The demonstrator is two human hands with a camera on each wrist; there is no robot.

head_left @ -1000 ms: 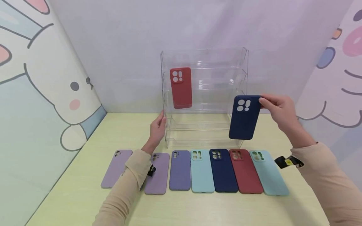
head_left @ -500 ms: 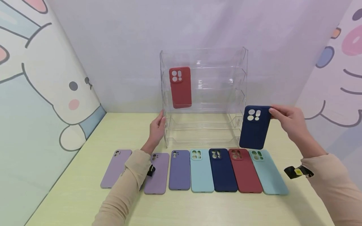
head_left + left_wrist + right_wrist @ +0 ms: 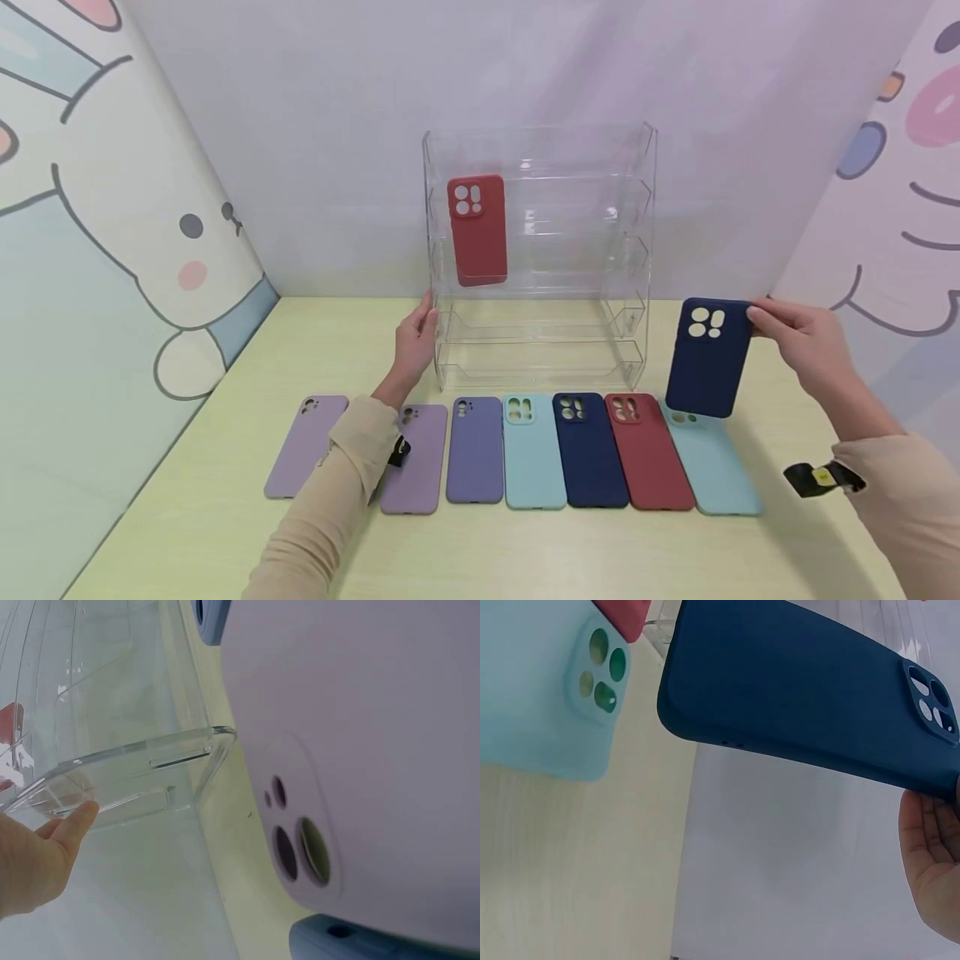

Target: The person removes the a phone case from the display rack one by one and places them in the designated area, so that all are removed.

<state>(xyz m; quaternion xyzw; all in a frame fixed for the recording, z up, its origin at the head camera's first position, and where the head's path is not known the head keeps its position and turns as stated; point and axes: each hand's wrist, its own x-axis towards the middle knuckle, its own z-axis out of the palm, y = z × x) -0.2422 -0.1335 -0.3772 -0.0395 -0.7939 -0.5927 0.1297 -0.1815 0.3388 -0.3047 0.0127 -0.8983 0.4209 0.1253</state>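
My right hand (image 3: 813, 342) pinches a navy phone case (image 3: 707, 358) by its upper right corner, thumb in front. The case hangs upright with its camera cutouts at the top, right of the rack, and overlaps the light blue phone case (image 3: 716, 467) in the head view. My left hand (image 3: 415, 340) grips the left side panel of a clear tiered display rack (image 3: 540, 341); in the left wrist view its fingers (image 3: 75, 825) lie at that panel. A red phone case (image 3: 480, 242) stands in the rack's upper left.
Along the table (image 3: 525, 558), in front of the rack, lies a row of phone cases: lilac ones (image 3: 416, 467), a violet one (image 3: 476, 454), an aqua one (image 3: 535, 458), a navy one (image 3: 592, 458) and a red one (image 3: 651, 458). Cartoon-printed walls (image 3: 112, 208) enclose the table.
My right hand has carried the navy phone case rightward and down, from in front of the rack's right side to beyond it. The left hand keeps its hold on the rack.
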